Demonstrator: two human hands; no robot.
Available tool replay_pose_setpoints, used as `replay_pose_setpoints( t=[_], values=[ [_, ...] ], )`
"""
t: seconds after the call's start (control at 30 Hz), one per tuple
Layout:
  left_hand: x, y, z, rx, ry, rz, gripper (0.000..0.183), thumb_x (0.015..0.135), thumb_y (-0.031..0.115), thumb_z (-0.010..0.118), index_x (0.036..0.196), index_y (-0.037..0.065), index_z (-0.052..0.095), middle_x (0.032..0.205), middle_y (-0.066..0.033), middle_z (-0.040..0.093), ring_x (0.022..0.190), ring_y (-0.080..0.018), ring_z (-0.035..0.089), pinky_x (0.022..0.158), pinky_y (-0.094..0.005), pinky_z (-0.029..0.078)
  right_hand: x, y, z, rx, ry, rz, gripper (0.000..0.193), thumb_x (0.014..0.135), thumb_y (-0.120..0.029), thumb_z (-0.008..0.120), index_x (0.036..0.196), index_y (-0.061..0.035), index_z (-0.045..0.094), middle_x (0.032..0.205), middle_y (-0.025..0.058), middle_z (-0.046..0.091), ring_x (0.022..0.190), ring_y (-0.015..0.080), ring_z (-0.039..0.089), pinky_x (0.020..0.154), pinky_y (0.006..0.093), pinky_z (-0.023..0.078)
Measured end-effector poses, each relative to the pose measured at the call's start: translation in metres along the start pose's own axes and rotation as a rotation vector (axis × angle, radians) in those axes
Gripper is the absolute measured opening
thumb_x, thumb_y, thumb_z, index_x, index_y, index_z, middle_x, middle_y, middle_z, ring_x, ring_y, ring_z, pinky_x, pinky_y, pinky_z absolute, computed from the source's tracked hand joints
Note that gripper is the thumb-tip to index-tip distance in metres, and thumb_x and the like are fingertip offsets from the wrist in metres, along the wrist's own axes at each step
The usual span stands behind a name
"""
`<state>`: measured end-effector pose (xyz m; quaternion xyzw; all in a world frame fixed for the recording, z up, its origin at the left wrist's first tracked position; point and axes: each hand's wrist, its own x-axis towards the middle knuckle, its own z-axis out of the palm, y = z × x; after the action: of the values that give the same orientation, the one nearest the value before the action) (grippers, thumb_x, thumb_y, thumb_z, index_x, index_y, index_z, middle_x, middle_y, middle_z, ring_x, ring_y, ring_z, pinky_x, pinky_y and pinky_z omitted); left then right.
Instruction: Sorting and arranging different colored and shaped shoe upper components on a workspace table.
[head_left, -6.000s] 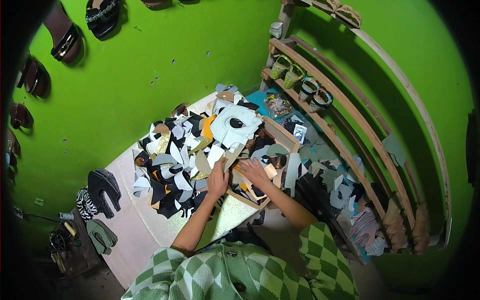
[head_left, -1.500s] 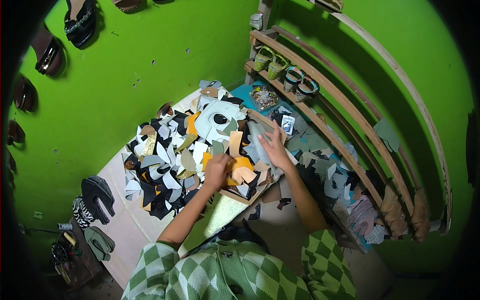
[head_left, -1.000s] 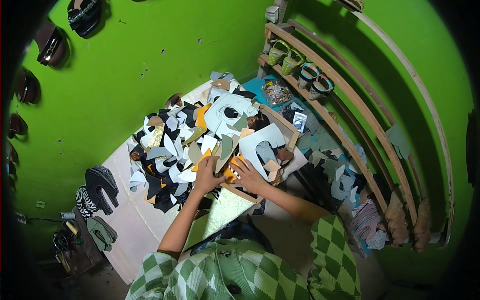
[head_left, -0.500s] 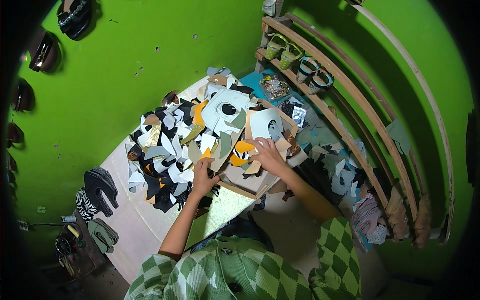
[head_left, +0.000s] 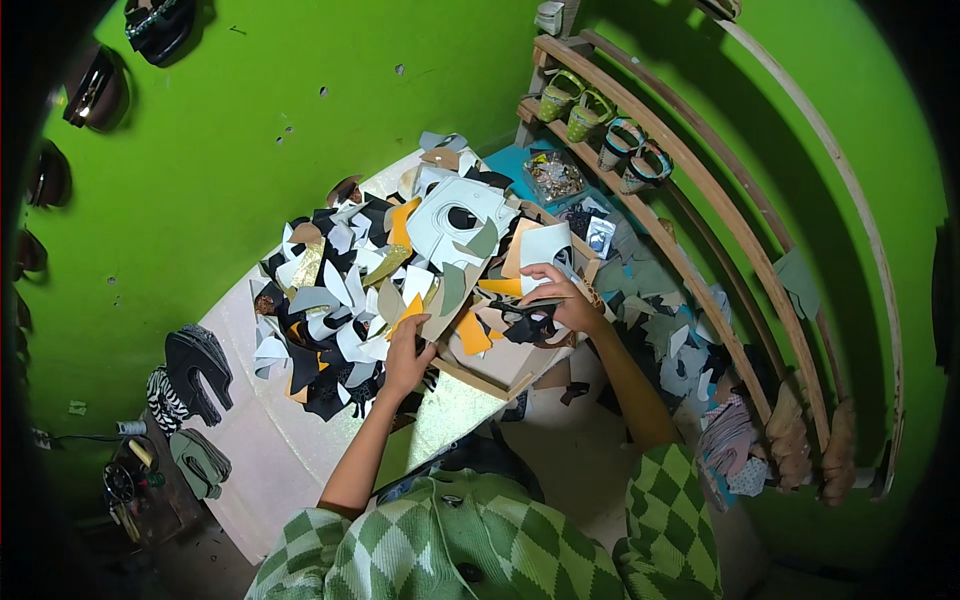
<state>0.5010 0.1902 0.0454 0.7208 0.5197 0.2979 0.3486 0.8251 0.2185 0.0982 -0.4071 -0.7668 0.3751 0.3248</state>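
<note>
A shallow tan box [head_left: 472, 381] with scraps inside is at the edge of the table in front of me. My left hand [head_left: 407, 357] is closed on its left wall, thumb toward the inside. Over the box's right part, my right hand [head_left: 563, 300] is closed around a small bunch of black scraps [head_left: 525, 325]. Below and left of that bunch lies an orange piece [head_left: 473, 334] on the box floor. A curled white piece [head_left: 544, 244] stands behind my right hand, partly covering a tan piece. The undersides of the held scraps are hidden.
Mixed cut scraps [head_left: 340, 300] heap up left of the box, with a white sheet with a hole [head_left: 445, 215] behind. Dark cut pieces [head_left: 197, 370] stack at the table's left. Wooden rack rails [head_left: 660, 125] carry small baskets [head_left: 583, 118] at the right. Scraps [head_left: 665, 330] lie below them.
My right hand has lifted and moved slightly right, with black scraps now in its fingers. Orange and tan pieces in the box have shifted. My left hand stays on the box wall.
</note>
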Motion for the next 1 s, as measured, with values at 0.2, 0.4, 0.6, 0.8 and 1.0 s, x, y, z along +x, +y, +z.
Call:
replay_pose_setpoints(
  t=[0.2, 0.4, 0.6, 0.8, 1.0],
  values=[
    [-0.003, 0.007, -0.001, 0.055, 0.037, 0.071, 0.050, 0.077, 0.008, 0.059, 0.125, 0.009, 0.046, 0.123, -0.0179, 0.045, 0.113, -0.0355, 0.047, 0.097, -0.0405, 0.037, -0.005, -0.001, 0.002, 0.079, 0.005, 0.033, 0.027, 0.067, 0.006, 0.065, 0.089, -0.0092, 0.072, 0.126, 0.0102, 0.047, 0.120, 0.0251, 0.042, 0.101, 0.0360, 0.033],
    [-0.007, 0.016, 0.001, 0.027, 0.022, 0.009, 0.050, 0.080, 0.006, 0.056, 0.129, 0.015, 0.044, 0.130, -0.0202, 0.038, 0.113, -0.0401, 0.047, 0.094, -0.0420, 0.042, -0.010, -0.002, 0.005, 0.074, -0.009, 0.058, 0.030, 0.064, 0.008, 0.063, 0.087, -0.0095, 0.071, 0.125, 0.0091, 0.047, 0.121, 0.0246, 0.041, 0.102, 0.0352, 0.030],
    [-0.008, 0.011, 0.006, 0.051, 0.071, 0.023, 0.048, 0.081, 0.009, 0.056, 0.128, 0.013, 0.044, 0.130, -0.0188, 0.039, 0.115, -0.0395, 0.047, 0.092, -0.0416, 0.042, -0.005, -0.002, 0.031, 0.090, 0.023, 0.028, 0.029, 0.071, 0.002, 0.065, 0.098, -0.0062, 0.067, 0.118, 0.0057, 0.055, 0.117, 0.0226, 0.045, 0.100, 0.0331, 0.032],
    [0.008, 0.026, -0.001, 0.059, 0.185, 0.127, 0.046, 0.079, 0.015, 0.065, 0.122, 0.010, 0.049, 0.122, -0.0191, 0.044, 0.112, -0.0378, 0.046, 0.096, -0.0422, 0.037, 0.005, -0.007, 0.051, 0.499, 0.044, 0.335, 0.015, 0.085, -0.007, 0.060, 0.099, -0.0017, 0.060, 0.089, -0.0024, 0.058, 0.080, 0.0057, 0.053, 0.073, 0.0214, 0.044],
    [0.029, 0.051, 0.000, -0.002, 0.121, 0.211, 0.044, 0.082, 0.022, 0.064, 0.123, 0.010, 0.052, 0.117, -0.0141, 0.049, 0.110, -0.0322, 0.045, 0.095, -0.0397, 0.034, 0.021, 0.010, 0.056, 0.456, 0.212, 0.397, 0.019, 0.091, -0.016, 0.055, 0.077, -0.0031, 0.059, 0.065, -0.0061, 0.050, 0.057, 0.0023, 0.043, 0.048, 0.0221, 0.034]
  ],
)
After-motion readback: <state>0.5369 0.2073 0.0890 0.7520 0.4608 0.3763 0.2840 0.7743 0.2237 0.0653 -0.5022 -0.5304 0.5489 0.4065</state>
